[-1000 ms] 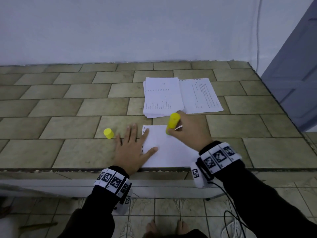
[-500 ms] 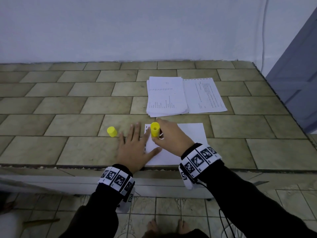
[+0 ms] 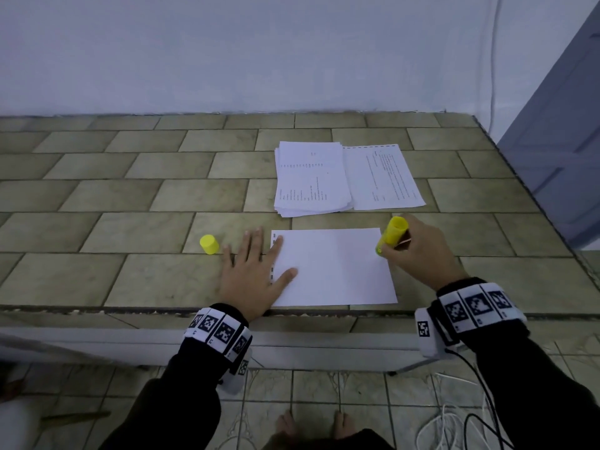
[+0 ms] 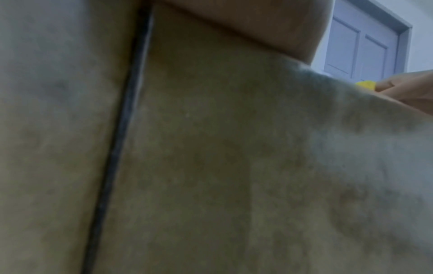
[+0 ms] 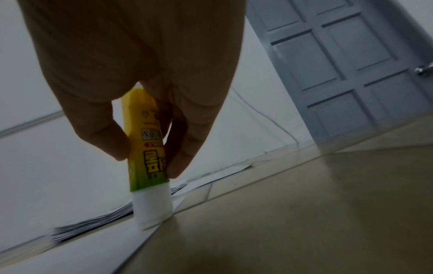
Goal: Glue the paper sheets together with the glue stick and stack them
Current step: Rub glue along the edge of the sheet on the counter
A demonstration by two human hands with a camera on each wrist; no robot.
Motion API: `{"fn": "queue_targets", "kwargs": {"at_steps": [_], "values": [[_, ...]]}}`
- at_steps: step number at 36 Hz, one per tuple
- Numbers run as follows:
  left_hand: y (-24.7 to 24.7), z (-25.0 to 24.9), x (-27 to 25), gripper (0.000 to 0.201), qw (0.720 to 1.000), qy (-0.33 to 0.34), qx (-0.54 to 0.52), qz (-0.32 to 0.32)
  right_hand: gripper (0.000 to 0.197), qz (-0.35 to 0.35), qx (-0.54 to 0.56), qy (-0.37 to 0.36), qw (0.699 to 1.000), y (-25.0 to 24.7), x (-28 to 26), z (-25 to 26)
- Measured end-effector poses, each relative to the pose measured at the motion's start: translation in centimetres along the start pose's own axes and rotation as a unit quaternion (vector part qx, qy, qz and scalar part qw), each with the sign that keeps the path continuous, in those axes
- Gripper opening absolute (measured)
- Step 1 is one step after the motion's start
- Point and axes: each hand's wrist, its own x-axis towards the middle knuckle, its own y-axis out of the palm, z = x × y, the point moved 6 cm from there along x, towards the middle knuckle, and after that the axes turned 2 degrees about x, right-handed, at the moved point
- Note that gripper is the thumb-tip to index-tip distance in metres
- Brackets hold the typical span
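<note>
The glue stick (image 3: 393,234) is uncapped, pinched between the thumb and fingers of the right hand (image 3: 418,251), with its white glue tip pressed on the far right corner of the blank sheet (image 3: 331,267). The right wrist view shows the tip (image 5: 152,209) sitting right at the paper's edge. Half a second ago the stick stood at the sheet's far left corner, beside the left thumb and index finger; a second ago it was near the middle of the far edge. So the hand has run the glue back and forth along that far edge and has now reached its right end. I judge that this edge is close to coated, and the next move likely calls for either gluing down another edge or laying on a second sheet.

The left hand (image 3: 253,274) lies flat with fingers spread, thumb and index finger on the sheet's left margin, the others on the tiled counter (image 3: 130,228), holding the paper steady as it did in both earlier frames. The sheet lies at the counter's near edge.

Just left of that hand stands the yellow cap (image 3: 209,244), in the same spot as before. Beyond the sheet, a stack of printed pages (image 3: 310,180) rests with a single printed page (image 3: 384,180) beside it, both untouched.
</note>
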Motion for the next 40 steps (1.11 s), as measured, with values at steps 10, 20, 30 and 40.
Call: {"fn": "queue_targets", "kwargs": {"at_steps": [10, 20, 30, 40], "values": [[0.0, 0.2, 0.1, 0.079, 1.000, 0.003, -0.007, 0.014, 0.013, 0.042, 0.058, -0.042, 0.997, 2.2, -1.0, 3.2], [0.3, 0.4, 0.2, 0.074, 1.000, 0.016, -0.003, 0.007, 0.012, 0.221, 0.091, -0.162, 0.957, 9.9, -2.3, 11.1], [0.8, 0.6, 0.4, 0.066, 0.999, 0.029, 0.014, -0.002, 0.025, 0.234, 0.052, -0.182, 0.954, 11.2, -2.5, 11.4], [0.5, 0.4, 0.3, 0.069, 1.000, 0.015, 0.004, 0.001, 0.016, 0.211, 0.107, -0.090, 0.967, 6.1, -2.6, 5.8]]}}
